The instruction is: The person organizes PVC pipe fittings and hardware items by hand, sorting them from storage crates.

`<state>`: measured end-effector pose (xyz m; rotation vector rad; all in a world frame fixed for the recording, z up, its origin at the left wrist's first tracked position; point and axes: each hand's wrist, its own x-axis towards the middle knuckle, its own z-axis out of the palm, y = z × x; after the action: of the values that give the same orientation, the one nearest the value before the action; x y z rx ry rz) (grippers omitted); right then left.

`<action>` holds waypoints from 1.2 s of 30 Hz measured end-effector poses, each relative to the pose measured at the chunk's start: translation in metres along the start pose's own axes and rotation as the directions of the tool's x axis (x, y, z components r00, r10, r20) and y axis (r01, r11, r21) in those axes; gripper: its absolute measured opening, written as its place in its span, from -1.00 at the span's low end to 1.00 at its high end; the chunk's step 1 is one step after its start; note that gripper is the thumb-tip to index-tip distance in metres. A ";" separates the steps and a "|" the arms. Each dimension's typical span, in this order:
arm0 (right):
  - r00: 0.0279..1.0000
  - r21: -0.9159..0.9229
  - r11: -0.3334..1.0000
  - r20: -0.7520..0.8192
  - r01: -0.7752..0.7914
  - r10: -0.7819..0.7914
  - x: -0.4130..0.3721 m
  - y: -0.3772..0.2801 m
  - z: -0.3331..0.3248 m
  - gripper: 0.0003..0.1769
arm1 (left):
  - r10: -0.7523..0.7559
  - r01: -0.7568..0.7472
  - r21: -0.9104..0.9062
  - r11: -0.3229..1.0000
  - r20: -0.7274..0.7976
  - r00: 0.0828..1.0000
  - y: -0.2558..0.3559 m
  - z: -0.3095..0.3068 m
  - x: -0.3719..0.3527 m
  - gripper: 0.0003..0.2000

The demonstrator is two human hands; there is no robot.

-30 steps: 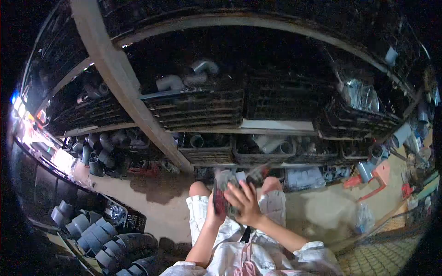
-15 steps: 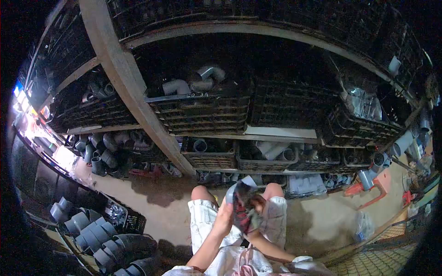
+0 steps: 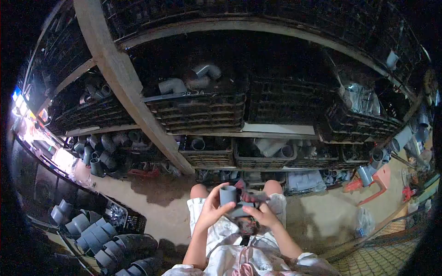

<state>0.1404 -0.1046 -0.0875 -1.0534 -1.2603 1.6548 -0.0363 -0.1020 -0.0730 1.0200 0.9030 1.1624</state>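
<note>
Over my lap, my left hand [image 3: 214, 208] is closed around a grey plastic pipe fitting [image 3: 228, 196], its thumb across the front. One round open end of the fitting faces up, and a lower part reaches toward the right. My right hand [image 3: 263, 214] grips a dark red patterned cloth [image 3: 249, 226] against that lower part, with the thumb resting on the grey plastic. Part of the cloth shows blurred above the fitting, and part hangs below it between my hands. The fingers behind the fitting are mostly hidden.
Ahead stand shelves with black crates [image 3: 198, 112], some holding grey elbows [image 3: 173, 86]. Several large grey fittings [image 3: 96, 237] lie at lower left beside a small black basket [image 3: 135, 221]. A red plastic piece [image 3: 378, 185] and a clear bag [image 3: 366, 221] are on the floor at right.
The fitting has turned from tilted to open end up, and my left hand has moved round its side. The cloth has slid off its face. My right hand has come into view at the right.
</note>
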 end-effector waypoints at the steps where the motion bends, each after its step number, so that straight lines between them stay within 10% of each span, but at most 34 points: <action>1: 0.999 -0.028 0.999 -0.032 0.027 -0.028 0.001 0.004 0.002 -0.71 | 0.029 -0.028 0.048 0.998 -0.026 0.999 0.004 0.001 -0.001 -0.40; 5: 0.945 0.158 0.986 -0.309 -0.055 0.102 0.013 0.014 0.008 -0.52 | 0.228 -0.190 0.225 0.956 -0.158 0.961 0.004 0.009 -0.004 -0.42; 6: 0.912 0.548 0.835 -0.364 0.046 0.188 0.025 0.023 0.010 -0.46 | 0.296 -0.239 0.267 0.933 -0.196 0.935 0.001 0.013 -0.004 -0.42; 13: 0.928 0.459 0.888 -0.332 0.000 0.171 0.057 0.027 0.005 -0.35 | 0.629 -0.538 0.671 0.511 0.134 0.765 -0.008 0.012 0.008 -0.57; 16: 0.969 0.746 0.659 -0.221 0.096 0.110 0.065 -0.025 0.008 -0.37 | 0.520 -0.426 0.494 0.758 -0.063 0.852 -0.010 0.015 0.020 -0.58; 21: 0.906 0.654 0.657 -0.409 0.375 -0.111 0.080 -0.024 0.034 -0.44 | 0.371 -0.363 0.087 0.928 -0.309 0.876 0.010 0.013 0.070 -0.51; 26: 0.946 0.747 0.584 -0.285 0.319 -0.153 0.104 -0.068 -0.006 -0.35 | 0.468 -0.392 0.480 0.785 -0.044 0.883 0.041 0.032 0.064 -0.54; 30: 0.890 0.615 0.646 -0.360 0.452 -0.279 0.101 -0.079 0.023 -0.33 | 0.453 -0.433 0.143 0.890 -0.179 0.873 0.060 0.030 0.100 -0.50; 36: 0.755 0.479 0.584 -0.442 0.655 -0.485 0.103 -0.113 0.007 -0.38 | 0.630 -0.586 0.327 0.742 -0.041 0.775 0.079 0.053 0.095 -0.53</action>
<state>0.1097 0.0102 0.0082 -0.3584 -0.6754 1.2004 0.0080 -0.0094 0.0140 1.5708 0.9020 1.7082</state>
